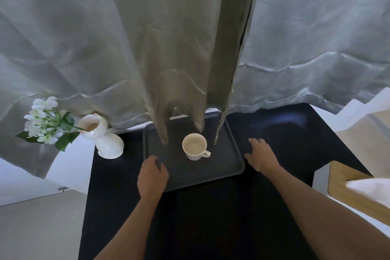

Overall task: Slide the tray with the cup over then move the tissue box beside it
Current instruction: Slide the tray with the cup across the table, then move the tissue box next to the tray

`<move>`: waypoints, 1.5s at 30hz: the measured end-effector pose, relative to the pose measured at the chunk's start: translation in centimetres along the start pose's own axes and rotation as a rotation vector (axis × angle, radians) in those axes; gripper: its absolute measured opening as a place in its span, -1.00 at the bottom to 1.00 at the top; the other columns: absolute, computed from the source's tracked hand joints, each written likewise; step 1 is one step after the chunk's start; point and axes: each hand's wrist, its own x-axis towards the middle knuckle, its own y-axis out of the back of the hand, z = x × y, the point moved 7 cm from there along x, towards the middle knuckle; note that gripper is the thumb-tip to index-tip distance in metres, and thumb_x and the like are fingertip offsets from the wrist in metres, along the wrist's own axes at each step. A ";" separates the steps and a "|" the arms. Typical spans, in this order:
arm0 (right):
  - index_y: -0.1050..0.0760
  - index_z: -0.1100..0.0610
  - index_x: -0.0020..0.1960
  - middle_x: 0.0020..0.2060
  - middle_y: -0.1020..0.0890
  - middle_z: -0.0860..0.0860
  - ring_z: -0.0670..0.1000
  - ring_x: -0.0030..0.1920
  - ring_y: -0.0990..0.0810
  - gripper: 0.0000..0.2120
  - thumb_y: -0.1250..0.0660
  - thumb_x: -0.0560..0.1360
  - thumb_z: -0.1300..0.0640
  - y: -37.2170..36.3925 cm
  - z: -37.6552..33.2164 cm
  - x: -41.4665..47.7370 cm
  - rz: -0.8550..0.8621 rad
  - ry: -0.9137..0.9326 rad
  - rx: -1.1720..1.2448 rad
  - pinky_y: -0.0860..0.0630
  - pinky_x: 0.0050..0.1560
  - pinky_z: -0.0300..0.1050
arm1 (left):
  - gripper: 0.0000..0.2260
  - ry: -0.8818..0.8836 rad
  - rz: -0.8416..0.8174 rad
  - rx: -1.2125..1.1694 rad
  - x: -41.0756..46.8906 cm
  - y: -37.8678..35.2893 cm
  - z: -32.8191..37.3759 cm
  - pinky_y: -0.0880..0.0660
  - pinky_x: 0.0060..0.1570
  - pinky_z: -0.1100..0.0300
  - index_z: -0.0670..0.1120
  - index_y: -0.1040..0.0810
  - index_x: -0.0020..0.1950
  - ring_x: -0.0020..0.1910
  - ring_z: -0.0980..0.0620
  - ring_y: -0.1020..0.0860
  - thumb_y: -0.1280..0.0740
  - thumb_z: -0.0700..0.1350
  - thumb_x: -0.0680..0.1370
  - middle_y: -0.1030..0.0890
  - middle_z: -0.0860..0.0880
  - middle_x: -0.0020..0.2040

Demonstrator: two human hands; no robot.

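A dark grey tray (223, 167) lies on the black table (211, 217), its far end under hanging curtain folds. A white cup (195, 146) stands upright near the tray's middle, handle toward the right. My left hand (152, 177) is curled over the tray's near left corner, gripping its rim. My right hand (260, 155) lies flat with fingers spread on the table just right of the tray, thumb near its right rim. A wooden tissue box (346, 188) with white tissue sticking out sits at the right edge of the view.
A white vase (103, 138) with white flowers (45, 123) leans at the table's far left corner. Grey curtains (168, 48) hang behind and drape onto the tray. Pale floor lies to the left of the table.
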 end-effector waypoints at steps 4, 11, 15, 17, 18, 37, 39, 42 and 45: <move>-0.22 0.09 0.54 0.46 -0.36 0.15 0.16 0.43 -0.37 -0.34 -0.39 0.53 0.05 2.9 1.9 -2.7 0.064 -0.035 0.010 -0.41 0.38 0.13 | -0.77 -0.130 -0.080 -0.022 -3.3 -1.8 4.3 -0.52 0.02 0.08 -0.11 -0.57 0.21 0.05 -0.06 -0.62 -0.35 -0.12 0.57 -0.62 -0.08 0.08; -0.25 0.10 0.53 0.47 -0.34 0.15 0.20 0.46 -0.31 -0.38 -0.35 0.55 -0.04 9.3 7.9 -7.0 0.207 -0.087 0.030 -0.35 0.40 0.16 | -0.68 -0.322 -0.380 -0.084 -8.6 -6.5 12.8 -0.56 0.12 0.07 -0.08 -0.57 0.29 0.06 0.01 -0.62 -0.39 -0.05 0.55 -0.63 -0.03 0.08; -0.32 0.11 0.49 0.46 -0.36 0.12 0.18 0.45 -0.31 -0.45 -0.31 0.56 -0.06 14.0 12.8 -9.4 0.401 -0.140 0.084 -0.31 0.43 0.15 | -0.59 -0.391 -0.535 -0.029 -11.6 -9.7 17.9 -0.52 0.21 0.10 -0.08 -0.52 0.40 0.16 0.00 -0.62 -0.35 0.03 0.58 -0.63 -0.06 0.23; -0.35 0.13 0.46 0.44 -0.38 0.13 0.18 0.43 -0.34 -0.49 -0.30 0.57 -0.04 16.7 16.7 -11.1 0.488 -0.204 0.132 -0.32 0.43 0.14 | -0.55 -0.431 -0.615 -0.019 -13.7 -11.6 21.0 -0.51 0.22 0.13 -0.07 -0.48 0.45 0.20 0.00 -0.61 -0.33 0.05 0.59 -0.61 -0.06 0.30; -0.36 0.13 0.45 0.44 -0.39 0.13 0.18 0.43 -0.34 -0.50 -0.31 0.57 -0.02 17.3 18.2 -11.6 0.503 -0.237 0.153 -0.33 0.43 0.14 | -0.53 -0.438 -0.643 -0.022 -14.3 -12.2 21.9 -0.50 0.22 0.13 -0.07 -0.46 0.47 0.23 0.00 -0.60 -0.32 0.06 0.59 -0.59 -0.06 0.33; -0.16 0.14 0.51 0.37 -0.38 0.21 0.32 0.30 -0.43 -0.51 -0.16 0.63 0.06 10.0 39.6 -17.6 0.102 -0.810 0.926 -0.47 0.13 0.45 | -0.33 -0.254 -0.987 0.100 -26.3 -25.4 31.0 -0.31 0.49 -0.04 -0.08 -0.12 0.64 0.54 -0.07 -0.33 -0.32 -0.07 0.58 -0.32 -0.09 0.58; -0.16 0.12 0.52 0.35 -0.38 0.19 0.28 0.20 -0.48 -0.53 -0.12 0.63 0.09 9.3 40.0 -17.0 0.067 -0.778 0.939 -0.57 -0.02 0.40 | -0.45 -0.210 -0.996 0.090 -26.2 -26.0 30.7 -0.37 0.44 -0.01 -0.08 -0.29 0.57 0.44 -0.04 -0.44 -0.32 -0.14 0.57 -0.43 -0.06 0.49; -0.13 0.09 0.52 0.41 -0.35 0.18 0.29 0.25 -0.47 -0.53 -0.08 0.63 0.13 9.2 40.0 -16.5 0.055 -0.751 0.902 -0.62 -0.16 0.24 | -0.74 -0.231 -1.041 0.096 -26.9 -26.5 30.7 -0.50 0.24 0.06 0.16 -0.50 -0.06 0.02 0.13 -0.54 -0.28 -0.25 0.58 -0.58 0.08 0.10; -0.14 0.05 0.48 0.38 -0.39 0.17 0.29 0.26 -0.49 -0.55 -0.08 0.61 0.18 9.2 39.2 -15.7 0.025 -0.696 0.849 -0.62 0.05 0.29 | -0.70 -0.263 -1.045 0.085 -27.5 -26.0 30.7 -0.53 0.03 0.16 0.15 -0.52 0.06 0.01 0.13 -0.56 -0.28 -0.28 0.55 -0.61 0.04 0.10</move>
